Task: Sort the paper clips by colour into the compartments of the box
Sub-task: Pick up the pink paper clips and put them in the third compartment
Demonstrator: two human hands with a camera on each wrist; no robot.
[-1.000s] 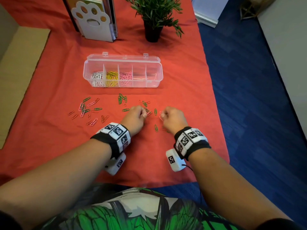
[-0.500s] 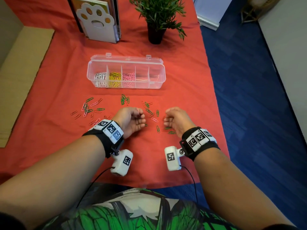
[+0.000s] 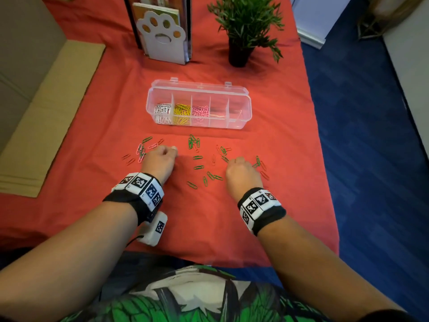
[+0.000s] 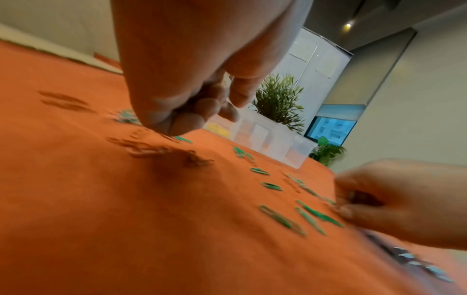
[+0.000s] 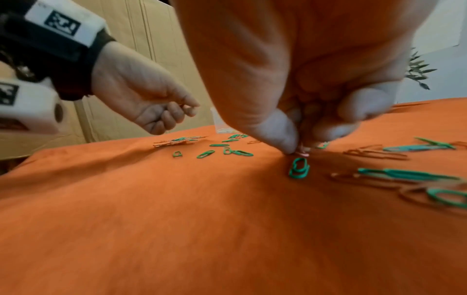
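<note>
The clear box (image 3: 242,113) lies open on the red cloth, with white, yellow and pink clips in its three left compartments. Loose green clips (image 3: 198,167), red clips (image 3: 264,175) and pink ones are scattered in front of it. My right hand (image 3: 240,170) reaches down to the cloth. In the right wrist view its thumb and forefinger (image 5: 298,148) pinch a pink clip (image 5: 302,153) beside a green clip (image 5: 299,168). My left hand (image 3: 160,159) hovers by the left cluster (image 3: 141,151), fingers curled (image 4: 192,111); I see nothing in it.
A paw-shaped book stand (image 3: 162,36) and a potted plant (image 3: 241,29) stand behind the box. Flat cardboard (image 3: 46,112) lies to the left. The table's right edge (image 3: 325,182) drops to blue carpet close to my right hand.
My left hand has moved left and forward from the middle clips to the left cluster. My right hand has turned its fingertips down onto the cloth and pinched a pink clip.
</note>
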